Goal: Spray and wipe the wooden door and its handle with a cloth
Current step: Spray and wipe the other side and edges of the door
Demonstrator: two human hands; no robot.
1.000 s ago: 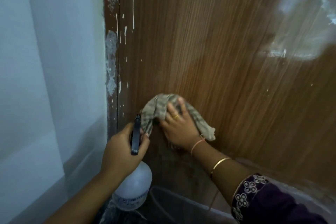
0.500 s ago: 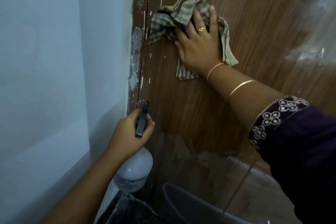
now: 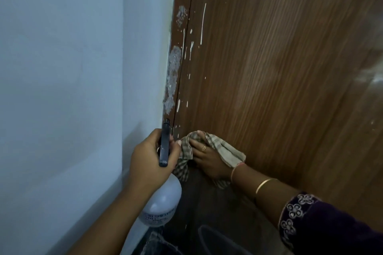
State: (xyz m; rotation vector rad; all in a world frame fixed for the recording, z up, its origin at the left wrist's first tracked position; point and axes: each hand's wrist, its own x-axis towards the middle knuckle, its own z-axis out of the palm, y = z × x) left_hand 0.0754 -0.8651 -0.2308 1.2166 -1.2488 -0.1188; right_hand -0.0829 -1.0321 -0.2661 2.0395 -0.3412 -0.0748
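Low on the door, wiping under way by the frame.

The left hand [image 3: 149,157] grasps the spray bottle [image 3: 160,203] at its trigger head, just beside the cloth [image 3: 219,149]. The right hand [image 3: 209,161] lies flat on that cloth, fingers laid out, pressing it to the wooden door [image 3: 290,68] near its left edge. I'd call it mid-wipe: white flecks [image 3: 203,23] dot the edge above, a hazy smear [image 3: 373,76] shows far right, and the handle is out of view.
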